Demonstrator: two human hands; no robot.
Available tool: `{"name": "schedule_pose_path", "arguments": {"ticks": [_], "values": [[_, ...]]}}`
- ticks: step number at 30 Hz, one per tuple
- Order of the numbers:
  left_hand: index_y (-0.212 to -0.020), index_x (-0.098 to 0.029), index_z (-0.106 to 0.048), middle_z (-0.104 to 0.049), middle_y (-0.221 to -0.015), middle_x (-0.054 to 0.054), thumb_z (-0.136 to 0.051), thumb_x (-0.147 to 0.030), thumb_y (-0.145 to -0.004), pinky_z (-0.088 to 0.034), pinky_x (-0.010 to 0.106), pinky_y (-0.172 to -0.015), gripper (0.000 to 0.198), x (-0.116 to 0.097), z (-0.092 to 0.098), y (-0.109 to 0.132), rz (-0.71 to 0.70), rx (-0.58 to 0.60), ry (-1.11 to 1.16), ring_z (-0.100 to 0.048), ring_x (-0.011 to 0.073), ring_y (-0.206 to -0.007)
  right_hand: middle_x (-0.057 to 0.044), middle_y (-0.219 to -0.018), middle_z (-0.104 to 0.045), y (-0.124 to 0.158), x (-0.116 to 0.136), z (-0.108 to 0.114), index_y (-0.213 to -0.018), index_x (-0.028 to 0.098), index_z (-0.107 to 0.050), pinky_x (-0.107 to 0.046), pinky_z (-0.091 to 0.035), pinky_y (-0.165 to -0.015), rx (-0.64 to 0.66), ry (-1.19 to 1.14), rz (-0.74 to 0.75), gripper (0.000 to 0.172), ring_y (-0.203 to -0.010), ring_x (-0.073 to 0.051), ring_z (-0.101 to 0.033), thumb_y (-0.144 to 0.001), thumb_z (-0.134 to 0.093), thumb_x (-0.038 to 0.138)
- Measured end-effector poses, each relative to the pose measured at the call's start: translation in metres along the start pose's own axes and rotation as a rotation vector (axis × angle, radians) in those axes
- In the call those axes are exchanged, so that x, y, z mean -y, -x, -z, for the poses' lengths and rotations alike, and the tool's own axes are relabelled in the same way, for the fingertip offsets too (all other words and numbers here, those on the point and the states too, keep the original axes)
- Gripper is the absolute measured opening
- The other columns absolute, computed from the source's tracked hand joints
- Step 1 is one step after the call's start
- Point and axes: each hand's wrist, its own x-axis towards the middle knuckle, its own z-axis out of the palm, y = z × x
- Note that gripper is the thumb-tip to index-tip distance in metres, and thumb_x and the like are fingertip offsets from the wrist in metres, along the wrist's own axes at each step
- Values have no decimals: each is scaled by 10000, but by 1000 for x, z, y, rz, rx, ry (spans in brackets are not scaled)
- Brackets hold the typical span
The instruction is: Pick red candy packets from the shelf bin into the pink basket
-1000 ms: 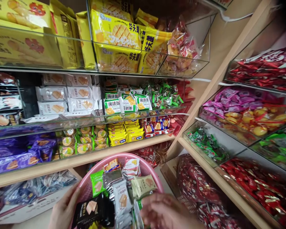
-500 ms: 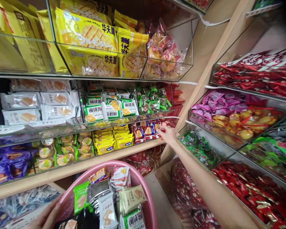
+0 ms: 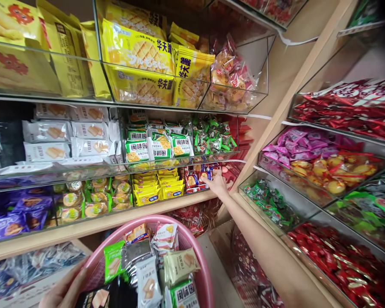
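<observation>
My right hand (image 3: 217, 183) reaches into the lower bin at its right end. Its thumb and fingers close on a red-and-blue biscuit packet (image 3: 207, 173), partly covered by the fingers. More such packets (image 3: 191, 177) lie just left of it. At the bottom left, my left hand (image 3: 69, 285) grips the rim of a pink plastic basket (image 3: 202, 261). Mixed wrapped snacks fill the basket: a green packet (image 3: 114, 261), a white wafer packet (image 3: 147, 280), a beige wafer packet (image 3: 181, 265) and a black packet (image 3: 107, 295) among them.
Clear bins above hold yellow waffle packets (image 3: 137, 51), white wafer packets (image 3: 93, 146) and green-and-white cracker packets (image 3: 181, 145). Yellow packets (image 3: 147, 193) sit left of my right hand. Right-hand bins hold purple candies (image 3: 295, 143) and red candies (image 3: 343, 261). A wooden shelf edge (image 3: 115, 220) runs below.
My right hand has moved slightly left and deeper among the red-and-blue packets, its fingers now around one. The view has shifted, so the shelves appear further right. My left hand still holds the basket.
</observation>
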Motion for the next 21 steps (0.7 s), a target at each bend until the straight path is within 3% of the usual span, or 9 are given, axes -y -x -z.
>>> {"name": "schedule_pose_path", "arguments": {"ticks": [4,13,17,21], "values": [[-1069,-229,-672,-681,-1126,13,-517,-587,-704,-360,459,-1044,534,-12,5,3,104,98,69,-560,310,-1144,-104,-1013,-666,4,2,0,-1188,200,-425,-553,-226,-951,-8,22,2,589,-1086,-306,-527,-728,-566,540],[-1014,-239,-690,-689,-1108,18,-538,-577,-689,-332,480,-1052,493,-19,6,5,108,82,118,-567,324,-1132,-144,-1167,-591,4,1,-5,-1191,197,-500,-537,-238,-932,-21,68,46,602,-1135,-350,-464,-730,-550,581],[-1027,-242,-683,-680,-1126,12,-534,-593,-676,-320,480,-1062,518,-22,7,6,137,94,111,-555,321,-1149,-122,-1141,-599,-4,-1,-2,-1071,212,-573,-539,-238,-922,-10,60,89,543,-1092,-341,-472,-685,-593,593],[-1043,-225,-680,-675,-1136,25,-526,-609,-668,-320,470,-1065,558,-27,9,7,162,95,107,-554,326,-1147,-76,-988,-643,-12,-6,1,-860,214,-607,-523,-249,-904,3,9,121,425,-1015,-308,-503,-664,-606,591]]}}
